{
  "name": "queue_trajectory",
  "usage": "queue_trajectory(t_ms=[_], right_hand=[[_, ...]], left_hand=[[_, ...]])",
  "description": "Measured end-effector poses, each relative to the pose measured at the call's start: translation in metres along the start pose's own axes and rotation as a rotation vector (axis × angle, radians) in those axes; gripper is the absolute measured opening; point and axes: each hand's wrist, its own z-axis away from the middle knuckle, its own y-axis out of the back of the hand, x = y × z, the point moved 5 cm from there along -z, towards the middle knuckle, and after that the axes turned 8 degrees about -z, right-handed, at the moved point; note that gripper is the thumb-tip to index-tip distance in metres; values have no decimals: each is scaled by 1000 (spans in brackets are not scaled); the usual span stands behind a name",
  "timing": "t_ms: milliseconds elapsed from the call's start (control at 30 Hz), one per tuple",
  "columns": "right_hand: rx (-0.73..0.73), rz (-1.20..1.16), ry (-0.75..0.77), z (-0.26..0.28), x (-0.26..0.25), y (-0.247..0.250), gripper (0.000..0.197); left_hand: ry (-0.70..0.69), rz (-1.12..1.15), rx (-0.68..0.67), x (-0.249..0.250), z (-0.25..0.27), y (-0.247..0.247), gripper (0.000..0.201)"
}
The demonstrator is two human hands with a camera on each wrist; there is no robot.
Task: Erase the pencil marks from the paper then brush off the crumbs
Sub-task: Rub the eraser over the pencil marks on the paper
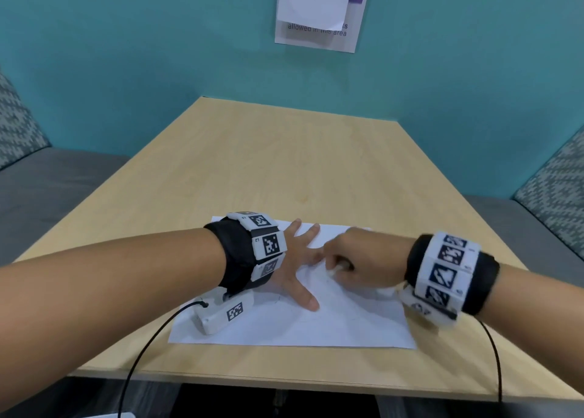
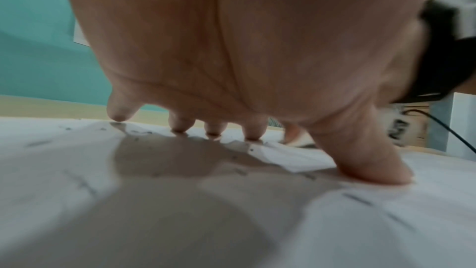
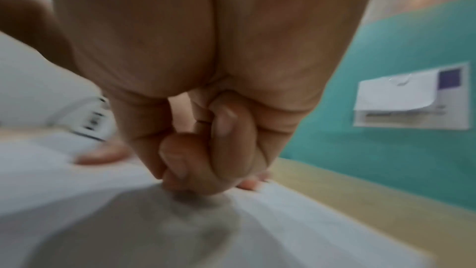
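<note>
paper (image 1: 331,323): white, flat, faint pencil marks, dark crumbs | left hand (image 1: 297,259): splayed, pressing it | right hand (image 1: 357,259): curled; contents cannot tell

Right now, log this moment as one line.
left hand: flat, pressing paper | right hand: curled, rubbing paper; eraser hidden | crumbs: not brushed

Light wood table (image 1: 316,152); white paper (image 1: 347,323) flat near front edge.
</note>
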Motion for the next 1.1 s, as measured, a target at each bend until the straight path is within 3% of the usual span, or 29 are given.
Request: queue_trajectory(t_ms=[67, 200, 333, 500, 633, 733, 900, 1033, 1100], right_hand=[[34, -7, -56, 0, 14, 7, 13], [-75, -49, 74, 5, -10, -13, 8], [16, -33, -48, -2, 15, 6, 14], [-90, -89, 71, 4, -7, -14, 15], [20, -36, -57, -3, 14, 4, 11], [-52, -37, 53, 1, -5, -11, 7], [7, -47, -51, 0, 15, 5, 9], [-54, -53, 76, 3, -9, -11, 8], [-16, -52, 30, 0, 1, -2, 13]], left_hand=[[6, -6, -3, 0, -1, -1, 108], [-11, 13, 14, 1, 2, 1, 104], [5, 11, 7, -1, -2, -4, 107], [-15, 7, 9, -1, 0, -1, 103], [12, -4, -17, 0, 0, -1, 105], [-2, -4, 1, 2, 2, 1, 104], [27, -1, -12, 1, 1, 1, 107], [17, -24, 7, -1, 1, 0, 107], [21, -12, 8, -3, -1, -3, 107]])
